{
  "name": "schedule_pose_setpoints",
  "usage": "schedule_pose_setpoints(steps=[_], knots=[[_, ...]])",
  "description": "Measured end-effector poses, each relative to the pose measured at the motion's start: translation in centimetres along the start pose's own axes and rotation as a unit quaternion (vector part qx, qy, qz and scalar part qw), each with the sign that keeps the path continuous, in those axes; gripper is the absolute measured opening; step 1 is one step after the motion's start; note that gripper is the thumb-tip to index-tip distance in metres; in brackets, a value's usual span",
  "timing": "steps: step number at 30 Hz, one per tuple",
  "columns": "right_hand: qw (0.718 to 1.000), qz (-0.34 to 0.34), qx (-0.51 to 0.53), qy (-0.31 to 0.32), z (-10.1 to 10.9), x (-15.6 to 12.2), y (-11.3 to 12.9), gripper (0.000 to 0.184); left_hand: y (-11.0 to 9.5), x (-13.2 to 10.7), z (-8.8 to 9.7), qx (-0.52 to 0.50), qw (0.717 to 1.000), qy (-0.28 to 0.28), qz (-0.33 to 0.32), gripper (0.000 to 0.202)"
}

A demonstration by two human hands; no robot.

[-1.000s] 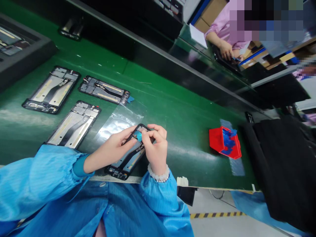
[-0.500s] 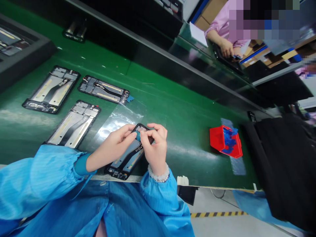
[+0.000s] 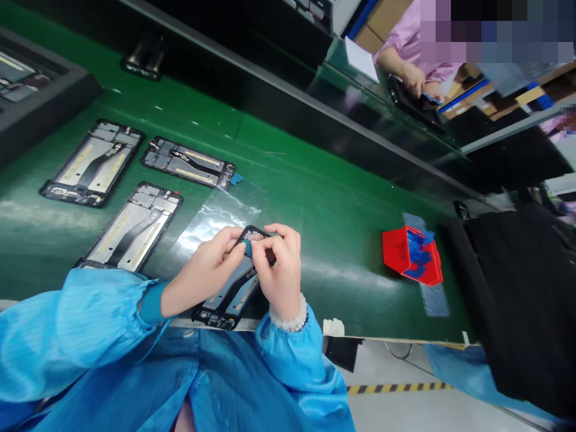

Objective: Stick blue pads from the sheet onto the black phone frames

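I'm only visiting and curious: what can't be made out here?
All in the head view:
Teal piece: partly hidden by the left hand and right hand.
Nearest loose phone: lower end behind left sleeve.
Tray: cut off by the left edge.
Held phone: ribbon markings too small.

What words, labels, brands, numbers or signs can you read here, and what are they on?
No text is readable.
Ribbon cable on the open phone being worked on: tiny pale marks, too small to read.
Sideways phone lying behind: tiny cable marks, also too small.
Striped floor tape: black and yellow, no words visible.
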State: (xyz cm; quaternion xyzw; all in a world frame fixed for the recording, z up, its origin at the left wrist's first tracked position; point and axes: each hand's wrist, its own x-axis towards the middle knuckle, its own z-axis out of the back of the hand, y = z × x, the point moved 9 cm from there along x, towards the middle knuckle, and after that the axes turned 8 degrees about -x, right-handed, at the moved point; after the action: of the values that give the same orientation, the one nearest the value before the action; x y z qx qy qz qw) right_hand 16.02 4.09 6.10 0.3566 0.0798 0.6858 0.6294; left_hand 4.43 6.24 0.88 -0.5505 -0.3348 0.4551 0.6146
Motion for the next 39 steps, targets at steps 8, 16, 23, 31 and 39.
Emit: schedule_pose_setpoints(steps=[8, 16, 23, 31, 39], knots=[[1.000, -0.012, -0.013, -0.024, -0.4, -0.9, 0.3, 0.015, -0.2, -0.2, 0.1, -0.037, 0.999, -0.017, -0.019, 0.019], [0.985, -0.133, 0.051, -0.102, 0.4, -1.9, -1.4, 0.052, -0.6, -0.9, 0.1, -0.058, 0.997, -0.031, -0.027, 0.023], [0.939, -0.264, 0.222, -0.001, -1.8, -2.1, -3.0, 0.031, -1.9, -0.7, 0.6, 0.146, 0.988, -0.026, -0.053, 0.027], [0.937, -0.222, 0.257, 0.083, -2.6, -2.1, -2.2, 0.042, -1.9, -0.4, 0.9, 0.174, 0.981, -0.042, -0.069, 0.034], [0.931, -0.207, 0.267, 0.140, -3.3, -1.5, -2.4, 0.030, -2.1, -0.5, 1.3, 0.180, 0.979, -0.054, -0.074, 0.036]])
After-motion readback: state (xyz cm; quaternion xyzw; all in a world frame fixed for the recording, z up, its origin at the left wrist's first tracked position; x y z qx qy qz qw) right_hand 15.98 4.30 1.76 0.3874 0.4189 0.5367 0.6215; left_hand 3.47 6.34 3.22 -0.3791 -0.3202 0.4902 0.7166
